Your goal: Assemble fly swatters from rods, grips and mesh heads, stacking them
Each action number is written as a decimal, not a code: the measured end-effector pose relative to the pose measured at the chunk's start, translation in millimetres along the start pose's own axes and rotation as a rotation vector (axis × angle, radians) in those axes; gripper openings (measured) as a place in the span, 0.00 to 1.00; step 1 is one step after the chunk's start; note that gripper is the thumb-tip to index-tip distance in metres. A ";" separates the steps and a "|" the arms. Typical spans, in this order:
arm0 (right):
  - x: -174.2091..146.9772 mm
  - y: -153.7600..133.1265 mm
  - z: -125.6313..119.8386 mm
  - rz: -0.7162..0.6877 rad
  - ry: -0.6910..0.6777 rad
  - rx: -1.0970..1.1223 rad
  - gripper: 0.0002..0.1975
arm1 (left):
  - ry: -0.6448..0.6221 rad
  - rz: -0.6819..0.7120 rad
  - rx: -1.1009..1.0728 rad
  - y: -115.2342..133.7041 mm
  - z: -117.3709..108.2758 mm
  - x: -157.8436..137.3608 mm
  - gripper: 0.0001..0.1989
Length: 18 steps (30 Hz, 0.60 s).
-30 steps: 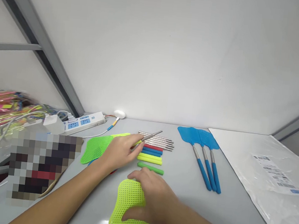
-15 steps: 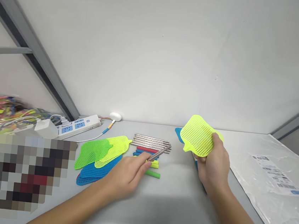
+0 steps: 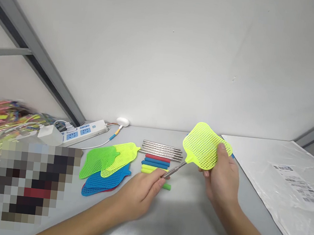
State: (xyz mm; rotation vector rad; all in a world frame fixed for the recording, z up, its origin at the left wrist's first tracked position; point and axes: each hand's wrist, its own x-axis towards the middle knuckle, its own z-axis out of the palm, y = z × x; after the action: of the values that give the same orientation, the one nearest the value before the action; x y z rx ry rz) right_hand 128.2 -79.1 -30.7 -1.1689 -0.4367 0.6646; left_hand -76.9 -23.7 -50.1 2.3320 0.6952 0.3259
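Observation:
My right hand [image 3: 225, 177] grips the side of a yellow-green fly swatter head [image 3: 206, 145], thumb on its face. My left hand [image 3: 143, 191] is closed round a metal rod [image 3: 172, 171]; its thin tip meets the neck of that swatter head. Behind my left hand lie several colored handle tubes [image 3: 154, 164], red, blue, yellow and green, partly hidden by the hand. Several silver rods [image 3: 162, 149] lie side by side beyond them. Left of the hand, a green swatter head [image 3: 98, 160] overlaps a yellow one [image 3: 125, 155], with blue heads [image 3: 108, 179] below and a red edge showing.
A white power strip [image 3: 85, 130] with plugs and cables stands at the back left, near a small white device [image 3: 123, 121]. Bagged colorful items [image 3: 2, 120] lie at far left, by a pixelated patch. A white plastic mailer [image 3: 279, 182] covers the right side.
My left hand has moved right with the rod, whose tip now meets the swatter head's neck. My right hand has tilted the head slightly and brought it left. The view has shifted a little.

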 end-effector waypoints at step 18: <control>2.4 -2.5 -6.7 -0.013 -0.425 -0.131 0.13 | 0.009 -0.029 0.012 3.0 -12.1 0.1 0.18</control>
State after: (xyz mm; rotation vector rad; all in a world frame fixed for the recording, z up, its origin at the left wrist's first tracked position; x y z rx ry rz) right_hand 134.9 -82.7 -30.7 -1.1456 -0.8561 0.8867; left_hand -80.5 -19.0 -39.1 2.3305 0.7369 0.3205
